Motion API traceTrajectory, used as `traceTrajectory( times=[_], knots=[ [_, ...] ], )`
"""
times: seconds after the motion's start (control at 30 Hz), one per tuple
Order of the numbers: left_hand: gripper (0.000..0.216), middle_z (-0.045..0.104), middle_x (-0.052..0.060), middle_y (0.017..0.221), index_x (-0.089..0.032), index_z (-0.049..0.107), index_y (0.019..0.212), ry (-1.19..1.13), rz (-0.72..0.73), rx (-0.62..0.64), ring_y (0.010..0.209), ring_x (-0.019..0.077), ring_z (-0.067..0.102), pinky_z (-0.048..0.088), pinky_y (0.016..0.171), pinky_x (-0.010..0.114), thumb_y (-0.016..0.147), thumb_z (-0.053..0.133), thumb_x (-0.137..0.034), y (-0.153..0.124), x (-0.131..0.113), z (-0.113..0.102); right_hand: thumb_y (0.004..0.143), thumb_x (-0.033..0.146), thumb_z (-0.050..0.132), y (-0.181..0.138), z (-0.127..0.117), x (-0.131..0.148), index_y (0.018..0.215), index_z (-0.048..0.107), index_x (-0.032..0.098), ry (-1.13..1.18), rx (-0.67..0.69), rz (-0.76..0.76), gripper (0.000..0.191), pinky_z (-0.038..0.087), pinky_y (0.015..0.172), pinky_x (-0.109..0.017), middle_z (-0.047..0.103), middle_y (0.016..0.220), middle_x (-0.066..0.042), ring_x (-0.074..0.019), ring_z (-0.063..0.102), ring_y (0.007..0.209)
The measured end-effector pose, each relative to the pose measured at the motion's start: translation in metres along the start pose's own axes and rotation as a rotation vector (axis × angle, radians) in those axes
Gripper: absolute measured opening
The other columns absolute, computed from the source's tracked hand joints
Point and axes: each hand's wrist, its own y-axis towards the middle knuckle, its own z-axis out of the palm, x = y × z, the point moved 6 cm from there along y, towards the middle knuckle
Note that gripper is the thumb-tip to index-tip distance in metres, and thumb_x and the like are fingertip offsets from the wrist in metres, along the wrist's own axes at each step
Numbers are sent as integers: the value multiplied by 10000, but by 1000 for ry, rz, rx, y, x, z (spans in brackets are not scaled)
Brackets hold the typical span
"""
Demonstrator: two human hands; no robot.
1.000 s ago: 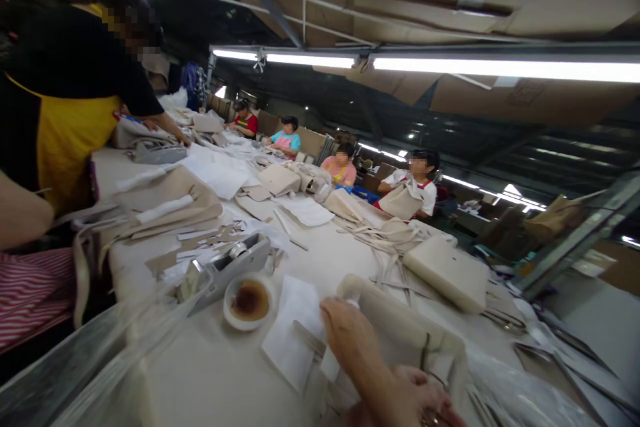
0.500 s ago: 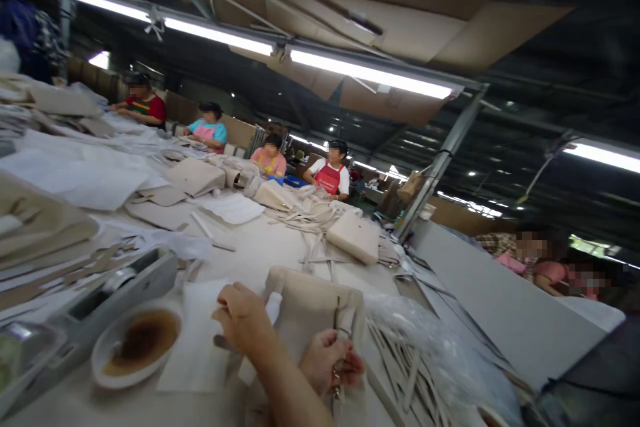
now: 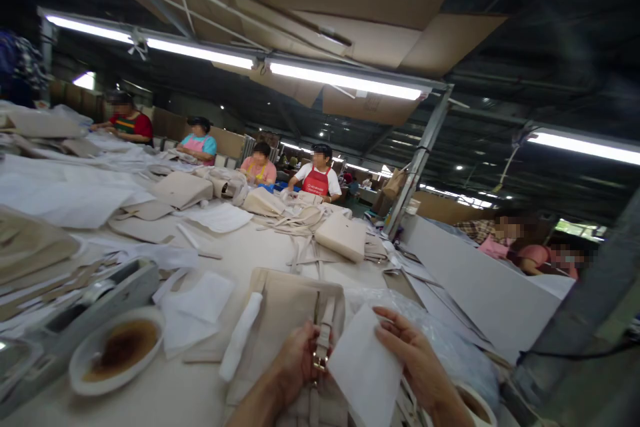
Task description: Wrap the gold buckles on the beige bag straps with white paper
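Observation:
A beige bag [image 3: 283, 313] lies in front of me, with a strap and a gold-coloured buckle [image 3: 320, 361] on its right side. My left hand [image 3: 295, 360] is closed on the buckled strap [image 3: 325, 328], its fingertips partly hidden behind it. Between the thumb and fingers of my right hand [image 3: 413, 353] a white sheet of paper [image 3: 367, 367] is pinched, hanging just right of the buckle. A white rolled wrap [image 3: 241, 337] rests along the bag's left edge.
At left stand a bowl of brown liquid [image 3: 117, 350] and a grey tape dispenser [image 3: 100, 300]. More white sheets [image 3: 195, 307] lie beside them. Clear plastic [image 3: 440, 340] and a tape roll [image 3: 473, 407] are at right. Beige bags [image 3: 343, 235] and several co-workers [image 3: 317, 173] are beyond.
My right hand has moved from the white sheets at left across to the right, now carrying one sheet. My left hand stays at the strap. The view has shifted slightly right.

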Motion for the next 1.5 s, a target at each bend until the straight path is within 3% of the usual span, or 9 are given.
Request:
traceTrajectory(
  times=[0.13, 0.37, 0.63, 0.83, 0.97, 1.1, 1.2, 1.37, 1.5],
  knots=[
    [503, 660, 28, 682, -168, 559, 862, 38, 37, -3, 530, 125, 582, 430, 497, 236, 660, 744, -590, -5, -5, 0, 558, 466, 868, 14, -13, -32, 712, 682, 225, -114, -16, -14, 341, 406, 536, -273, 663, 637, 22, -159, 548, 565],
    [509, 683, 19, 792, -140, 618, 1016, 187, 66, 76, 516, 88, 572, 434, 451, 199, 548, 807, -211, -18, -12, 17, 632, 443, 740, 39, 9, -40, 678, 716, 213, -289, 133, -84, 236, 383, 599, -294, 651, 653, 11, -168, 524, 624],
    [457, 621, -33, 512, -180, 575, 945, 327, 97, -83, 317, 60, 437, 226, 337, 166, 667, 740, -503, -17, -20, 11, 598, 346, 674, 43, -2, -32, 643, 706, 197, -426, 237, -87, 159, 375, 639, -301, 639, 635, 9, -176, 532, 652],
    [654, 646, -5, 529, -128, 555, 1109, 519, 178, -84, 321, 85, 463, 197, 328, 191, 701, 646, -632, -23, -27, 33, 590, 334, 682, 47, 36, -31, 607, 645, 197, -281, 87, -184, 143, 358, 553, -285, 608, 552, 19, -162, 513, 569],
    [670, 600, -48, 506, -109, 509, 1243, 692, 257, -143, 308, 86, 387, 250, 342, 209, 770, 562, -581, -27, -26, 33, 644, 464, 662, 53, 55, -40, 743, 583, 219, -156, -7, -182, 275, 399, 527, -289, 649, 604, 13, -175, 558, 557],
    [398, 517, -75, 501, -137, 629, 1053, 842, 321, -201, 361, 84, 377, 282, 395, 216, 794, 548, -429, -29, -30, 29, 642, 579, 674, 56, 54, -49, 971, 539, 211, -26, -45, -120, 511, 455, 513, -311, 705, 714, -20, -198, 606, 560],
    [274, 487, -79, 504, -151, 651, 928, 872, 354, -224, 411, 96, 431, 320, 450, 219, 773, 568, -361, -29, -32, 25, 585, 533, 788, 53, 53, -49, 1144, 513, 175, 111, -13, -71, 719, 513, 582, -337, 730, 806, -49, -235, 671, 650],
    [284, 507, -81, 504, -167, 644, 986, 847, 320, -242, 382, 100, 398, 290, 435, 224, 785, 588, -359, -26, -29, 20, 544, 389, 858, 40, 61, -38, 1480, 280, 174, 158, 135, -25, 1121, 563, 768, -395, 681, 1197, -139, -285, 717, 881],
    [184, 536, -47, 529, -174, 715, 892, 998, 398, -255, 496, 136, 482, 332, 519, 239, 775, 612, -272, -31, -38, 26, 534, 360, 814, 40, 61, -38, 1521, 238, 128, 51, 15, -30, 1166, 547, 754, -372, 693, 1071, -96, -268, 701, 833]
  ],
)
